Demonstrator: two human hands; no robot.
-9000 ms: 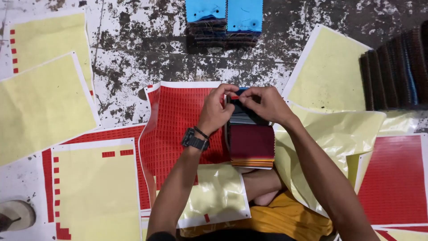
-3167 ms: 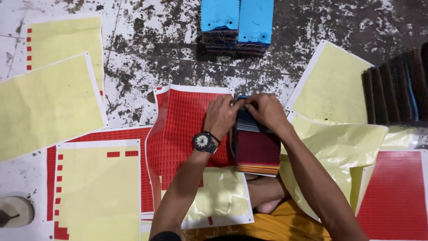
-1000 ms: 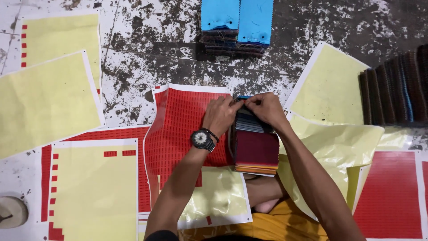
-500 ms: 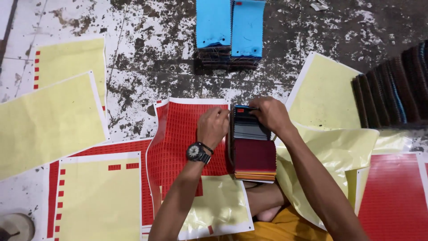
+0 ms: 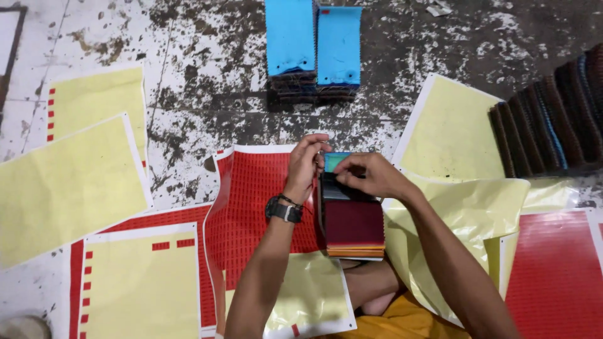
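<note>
Both hands on swatch stack (image 5: 353, 220), red sticker sheet (image 5: 251, 207) beside, blue swatches (image 5: 314, 41) beyond

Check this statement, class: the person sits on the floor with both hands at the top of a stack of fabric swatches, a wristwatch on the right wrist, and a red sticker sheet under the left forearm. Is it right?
Not quite. The head view shows the wristwatch on the left wrist, not the right. Otherwise it holds: left hand and right hand meet at the top of the swatch stack, and the red sticker sheet lies under the left forearm.

two blue-topped swatch stacks (image 5: 314, 50) at 12 o'clock, yellow backing sheets (image 5: 63, 182) at 9, dark swatch row (image 5: 553, 119) at 2, stained floor (image 5: 207, 81)
</note>
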